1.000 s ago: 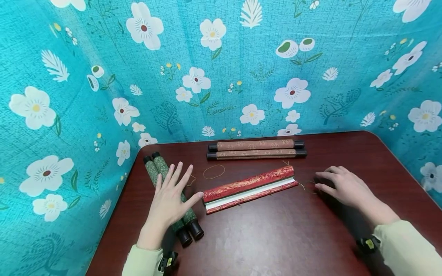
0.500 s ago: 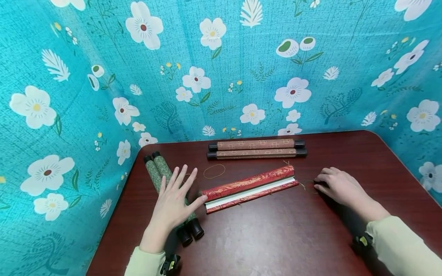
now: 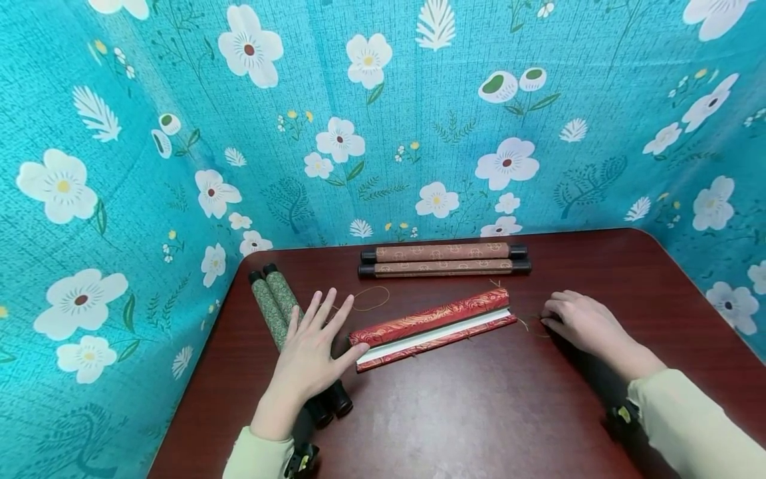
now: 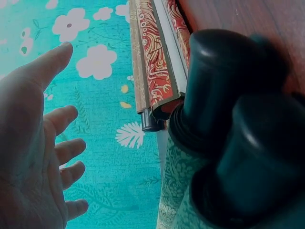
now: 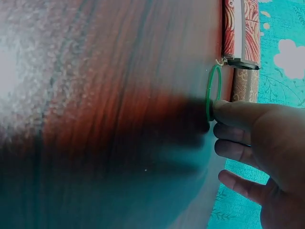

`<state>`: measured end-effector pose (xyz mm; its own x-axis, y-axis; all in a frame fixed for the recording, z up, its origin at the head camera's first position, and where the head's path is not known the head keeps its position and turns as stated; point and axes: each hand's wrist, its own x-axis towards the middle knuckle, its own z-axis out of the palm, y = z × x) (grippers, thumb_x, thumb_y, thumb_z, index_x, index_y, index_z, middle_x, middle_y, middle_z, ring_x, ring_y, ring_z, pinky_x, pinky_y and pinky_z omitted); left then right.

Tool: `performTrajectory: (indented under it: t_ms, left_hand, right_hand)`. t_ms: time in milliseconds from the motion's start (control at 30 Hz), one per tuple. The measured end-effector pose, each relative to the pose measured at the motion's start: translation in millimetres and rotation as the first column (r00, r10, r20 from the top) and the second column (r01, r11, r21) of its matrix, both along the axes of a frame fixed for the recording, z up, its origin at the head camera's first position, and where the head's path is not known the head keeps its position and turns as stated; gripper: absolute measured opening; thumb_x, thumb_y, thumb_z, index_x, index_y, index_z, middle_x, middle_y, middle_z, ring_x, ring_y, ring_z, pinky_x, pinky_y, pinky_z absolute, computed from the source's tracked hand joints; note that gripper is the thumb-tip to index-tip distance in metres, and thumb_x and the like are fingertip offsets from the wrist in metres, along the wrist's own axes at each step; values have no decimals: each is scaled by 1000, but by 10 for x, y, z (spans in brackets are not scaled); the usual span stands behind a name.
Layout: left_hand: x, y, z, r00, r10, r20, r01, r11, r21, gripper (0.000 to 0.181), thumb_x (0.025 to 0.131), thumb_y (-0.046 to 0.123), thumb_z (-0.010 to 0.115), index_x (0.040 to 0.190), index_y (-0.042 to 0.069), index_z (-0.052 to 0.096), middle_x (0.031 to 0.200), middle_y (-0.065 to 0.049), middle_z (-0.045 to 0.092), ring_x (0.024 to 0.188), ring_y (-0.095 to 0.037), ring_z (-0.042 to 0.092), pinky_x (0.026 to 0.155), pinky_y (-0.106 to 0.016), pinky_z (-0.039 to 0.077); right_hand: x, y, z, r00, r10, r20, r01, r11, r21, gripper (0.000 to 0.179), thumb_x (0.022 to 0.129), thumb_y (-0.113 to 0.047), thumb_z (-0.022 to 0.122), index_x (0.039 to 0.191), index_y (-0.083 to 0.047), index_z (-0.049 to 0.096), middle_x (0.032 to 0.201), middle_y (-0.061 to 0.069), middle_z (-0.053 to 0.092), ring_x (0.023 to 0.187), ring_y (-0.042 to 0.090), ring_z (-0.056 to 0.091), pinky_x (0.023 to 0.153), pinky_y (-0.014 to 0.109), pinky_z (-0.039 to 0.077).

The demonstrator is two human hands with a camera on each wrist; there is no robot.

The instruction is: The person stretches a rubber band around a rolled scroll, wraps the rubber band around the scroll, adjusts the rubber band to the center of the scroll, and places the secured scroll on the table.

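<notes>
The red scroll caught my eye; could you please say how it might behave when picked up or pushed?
The red scroll may open further if lifted by one edge, since a white strip already shows between its red sides. Its far side looks rounded, so it might rock or roll when pushed.

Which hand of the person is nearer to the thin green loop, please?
Right. The right hand pinches the thin green loop just beyond one end of the red-and-gold patterned roll; the left hand is spread near that roll's other end.
</notes>
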<state>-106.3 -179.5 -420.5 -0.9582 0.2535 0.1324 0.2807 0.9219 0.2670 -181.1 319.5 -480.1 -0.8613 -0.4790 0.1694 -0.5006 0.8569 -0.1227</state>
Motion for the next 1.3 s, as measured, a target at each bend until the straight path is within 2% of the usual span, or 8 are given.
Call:
performTrajectory:
  t_ms: [200,367,533,667,767,1100,1300]
  left_hand:
    - [-10,59,7,1000,-21,-3,21,1000,-15,88,95,70,62,169,28,36,176,-9,27,165,-35,14,128,-69,8]
    - [-28,163,9,998,-61,-6,61,998,-5,87,96,69,63,169,28,36,175,-9,28,165,-34,17,128,-68,10]
    - [-63,276,6,994,-105,-20,105,994,7,86,97,66,65,169,27,37,174,-11,32,163,-34,24,128,-67,14]
    - [-96,371,9,990,-139,-19,139,990,18,85,98,65,64,169,28,34,174,-8,33,162,-32,26,129,-66,14]
    - [-127,454,13,986,-167,-28,168,985,40,84,99,63,65,169,25,37,173,-6,36,161,-30,28,129,-64,15]
    - [-241,737,5,967,-248,-53,252,962,108,79,101,58,66,166,21,42,168,-7,45,156,-29,40,128,-60,25]
    - [-294,889,-14,960,-271,-67,279,942,184,76,102,55,67,164,19,45,164,-9,49,154,-27,44,126,-57,30]
  right_hand:
    - [-53,-58,41,1000,-16,25,15,998,63,23,84,-6,86,77,-15,66,77,-2,57,71,21,57,64,44,55]
    - [-30,-44,107,1000,-17,17,17,1000,19,19,85,-6,85,81,-14,68,80,-2,59,74,19,57,66,44,55]
    - [-13,-108,281,993,41,-107,-50,996,-75,17,84,-7,85,84,-16,70,83,-4,61,78,19,60,67,45,56]
    - [4,-228,440,971,101,-216,-129,984,-121,20,81,-6,86,85,-18,70,84,-6,62,78,16,60,66,43,55]
    - [21,-345,552,958,122,-260,-166,974,-153,21,80,-6,87,85,-19,70,85,-7,62,79,13,58,64,40,53]
    - [88,-742,823,947,147,-286,-220,945,-241,20,83,-6,86,89,-19,72,91,-6,65,85,12,58,69,40,54]
    - [111,-929,909,952,154,-264,-229,932,-283,22,83,-4,88,93,-17,73,92,-4,66,86,12,59,71,40,55]
